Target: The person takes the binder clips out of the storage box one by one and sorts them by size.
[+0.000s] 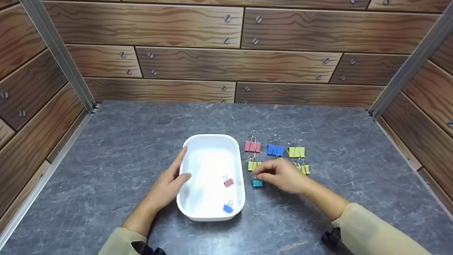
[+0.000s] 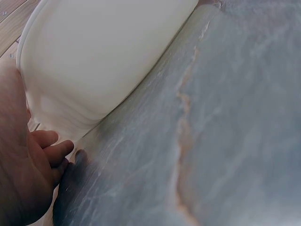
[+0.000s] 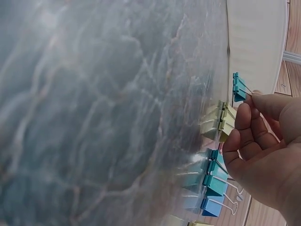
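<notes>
A small teal binder clip (image 1: 257, 183) hangs by its wire handles from the fingertips of my right hand (image 1: 283, 176), which pinches it beside the tray's right wall. In the right wrist view this clip (image 3: 239, 88) looks lifted off the table. My left hand (image 1: 164, 186) holds the left side of the white tray (image 1: 207, 159), thumb over the rim and fingers along the outside. Inside the tray lie a small pink binder clip (image 1: 228, 182) and a small blue binder clip (image 1: 228, 208). The right hand partly hides some clips behind it.
Right of the tray stand a pink clip (image 1: 252, 146), a larger blue clip (image 1: 275, 150) and a yellow-green clip (image 1: 296, 152). Nearer are more yellow-green clips (image 1: 253, 166), and another teal clip (image 3: 216, 180) shows in the right wrist view. Wood-patterned walls (image 1: 187, 63) enclose the grey table (image 1: 141, 131).
</notes>
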`<state>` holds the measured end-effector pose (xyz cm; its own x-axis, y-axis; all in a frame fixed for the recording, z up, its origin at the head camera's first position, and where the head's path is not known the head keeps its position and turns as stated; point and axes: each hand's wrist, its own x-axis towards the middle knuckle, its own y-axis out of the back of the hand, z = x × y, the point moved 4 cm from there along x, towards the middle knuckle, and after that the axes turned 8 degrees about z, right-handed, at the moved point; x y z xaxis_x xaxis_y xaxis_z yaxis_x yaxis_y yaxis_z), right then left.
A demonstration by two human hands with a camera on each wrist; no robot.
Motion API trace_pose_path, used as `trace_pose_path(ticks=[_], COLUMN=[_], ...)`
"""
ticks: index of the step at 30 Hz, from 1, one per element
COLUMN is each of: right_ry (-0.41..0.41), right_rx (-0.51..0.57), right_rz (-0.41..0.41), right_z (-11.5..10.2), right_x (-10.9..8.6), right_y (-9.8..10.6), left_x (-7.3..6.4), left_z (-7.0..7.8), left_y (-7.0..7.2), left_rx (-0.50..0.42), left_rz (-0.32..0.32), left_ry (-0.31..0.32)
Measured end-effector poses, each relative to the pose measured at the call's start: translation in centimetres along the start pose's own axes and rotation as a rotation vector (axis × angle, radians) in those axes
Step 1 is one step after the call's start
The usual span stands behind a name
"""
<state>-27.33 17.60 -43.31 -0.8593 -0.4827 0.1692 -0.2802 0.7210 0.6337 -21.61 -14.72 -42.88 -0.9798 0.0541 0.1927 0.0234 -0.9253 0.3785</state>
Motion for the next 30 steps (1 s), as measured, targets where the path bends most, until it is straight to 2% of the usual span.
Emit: trace_pose_path(ticks=[3, 7, 10, 14, 21, 30], right_ry=[-0.006, -0.016, -0.019, -0.025, -0.032, -0.025], right_rx=[-0.011, -0.018, -0.004, 0.008, -0.004, -0.004], right_rz=[0.003, 0.004, -0.004, -0.014, -0.006, -0.017], right_z=[-1.5, -3.3, -3.3, -3.2, -3.3, -2.4], right_x=[-0.2, -0.5, -0.5, -0.4, -0.4, -0.4], right_y=[0.0, 0.1, 0.0, 0.0, -0.1, -0.4], left_x=[0.0, 0.5, 0.9, 1.1, 0.9, 0.1], left_z=[-0.2, -2.0, -3.6, -4.2, -3.5, -0.5], left_y=[0.0, -0.3, -0.6, -0.7, -0.7, -0.1], left_rx=[0.000, -0.006, -0.015, -0.029, -0.023, -0.014], left_rz=[-0.002, 0.009, 0.016, 0.014, 0.022, 0.005], left_ry=[0.003, -0.005, -0.025, -0.048, -0.029, -0.002])
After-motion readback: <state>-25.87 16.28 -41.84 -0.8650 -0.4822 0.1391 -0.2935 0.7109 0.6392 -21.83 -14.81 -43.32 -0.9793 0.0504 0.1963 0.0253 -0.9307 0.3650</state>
